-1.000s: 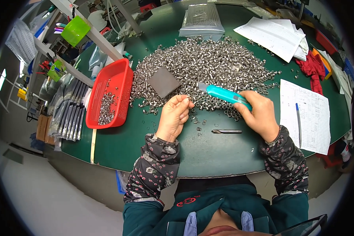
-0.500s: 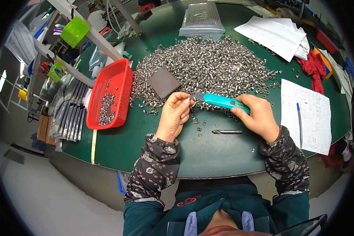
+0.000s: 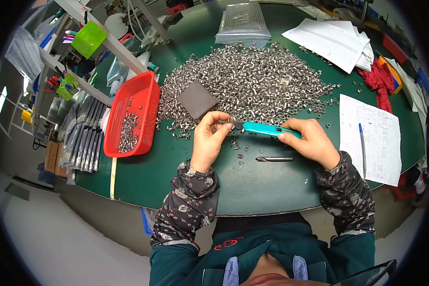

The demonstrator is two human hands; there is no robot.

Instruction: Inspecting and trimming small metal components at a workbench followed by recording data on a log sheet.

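Note:
My left hand (image 3: pixel 209 141) pinches a small metal ring (image 3: pixel 230 120) between thumb and fingertips. In my right hand (image 3: pixel 314 142) is a turquoise utility knife (image 3: pixel 264 128), held level with its dark blade pointing left. The blade's tip meets the ring at my left fingertips; the exact contact is too small to make out. Just beyond both hands spreads a large heap of small metal rings (image 3: pixel 252 76), with a dark square plate (image 3: pixel 197 100) lying on its near left side. A drill bit (image 3: pixel 274 159) rests on the table below the knife.
A red plastic basket (image 3: pixel 150 112) with some metal pieces stands left of the heap on the green table (image 3: pixel 267 190). On the right lie a printed sheet (image 3: pixel 381 152) and a blue-capped pen (image 3: pixel 362 148). Bagged parts (image 3: pixel 243 24), more papers (image 3: pixel 326 43) and a red cloth (image 3: pixel 380 83) are farther back.
The knife has tilted flatter, and its blade has come down onto the ring. My left fingers have turned slightly around the ring, which now shows more clearly.

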